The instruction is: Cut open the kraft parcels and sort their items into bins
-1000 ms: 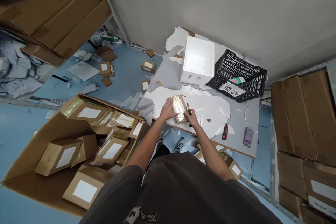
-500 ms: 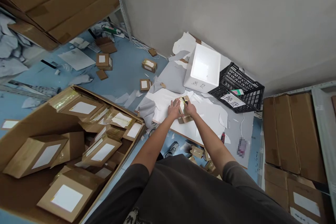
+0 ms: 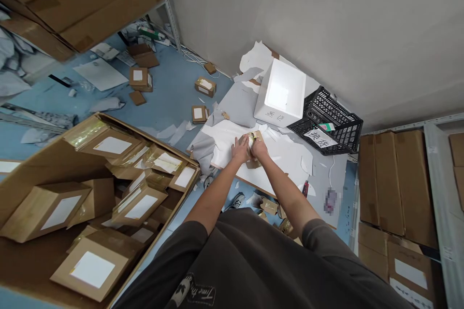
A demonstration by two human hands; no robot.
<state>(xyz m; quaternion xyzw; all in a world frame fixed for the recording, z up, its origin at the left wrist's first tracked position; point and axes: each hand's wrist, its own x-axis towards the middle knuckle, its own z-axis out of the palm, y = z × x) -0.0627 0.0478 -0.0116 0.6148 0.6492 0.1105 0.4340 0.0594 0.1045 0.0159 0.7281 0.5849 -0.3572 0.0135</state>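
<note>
Right, grey wall (image 3: 297,19): it fills the top of the frame, centre to right.
Big open carton (image 3: 43,169): sprawling across the lower left, crowded with brown boxes (image 3: 92,270) wearing white labels, some lying tilted.
Work table (image 3: 328,178): running through the middle towards the right, strewn with torn white paper (image 3: 226,142).
White foam box (image 3: 261,110): up on the table just above centre, open, handwritten characters on its near side.
Black mesh crate (image 3: 337,106): right beside the foam box, a white handwritten sheet (image 3: 321,138) on it and a green-and-white item inside.
Small taped box (image 3: 253,163): here's the work, centre of the frame, down on the papered table between two hands, shiny tape on top!
Left hand (image 3: 239,148): fingers spread, laid over the box's left part.
Right hand (image 3: 259,147): fingers curled in tight at the box's top right; whether they pinch anything, I cannot tell.
Purple item (image 3: 330,201): pixelated, right of centre near the table's edge, a white cord leading up from it.
Red-and-black tool (image 3: 305,188): resting on the table, lower right of the hands, well apart from them.
</note>
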